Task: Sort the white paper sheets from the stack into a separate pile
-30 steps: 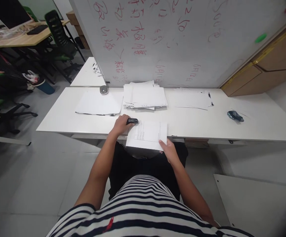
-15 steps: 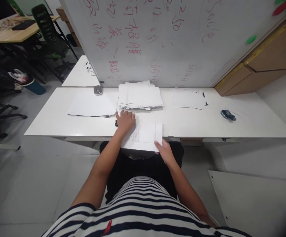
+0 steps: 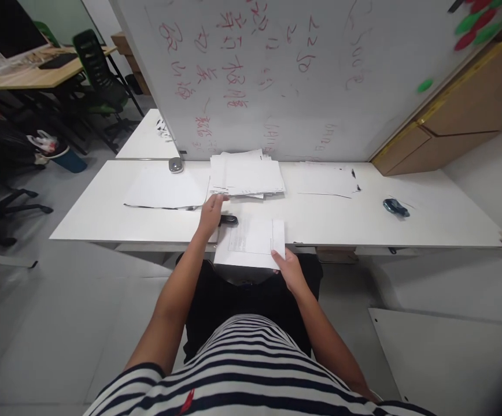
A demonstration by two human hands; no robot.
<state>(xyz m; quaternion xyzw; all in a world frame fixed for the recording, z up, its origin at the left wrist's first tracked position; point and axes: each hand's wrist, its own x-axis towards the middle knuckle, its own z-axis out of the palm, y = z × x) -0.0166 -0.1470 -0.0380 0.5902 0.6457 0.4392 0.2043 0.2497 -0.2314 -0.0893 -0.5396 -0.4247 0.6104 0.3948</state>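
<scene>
White printed paper [image 3: 251, 237] lies over the table's front edge, its near side above my lap. My right hand [image 3: 290, 268] is closed on its near right corner, thumb on top. A black stapler [image 3: 229, 220] sits at the paper's far left corner, its left part hidden behind my left hand. Beside it, my left hand [image 3: 211, 214] has its visible fingers stretched out near the front of a stack of white papers [image 3: 247, 173]; its thumb is hidden.
A large white sheet [image 3: 166, 188] lies left of the stack, with a small grey round-cornered device [image 3: 175, 165] behind it. To the right is a dark glossy object [image 3: 395, 208]. A whiteboard [image 3: 268, 81] rises along the table's back, beside cardboard boxes [image 3: 442, 133].
My left hand has moved left off the black stapler, whose right end now shows. My right hand keeps its hold on the paper. The view has shifted slightly.
</scene>
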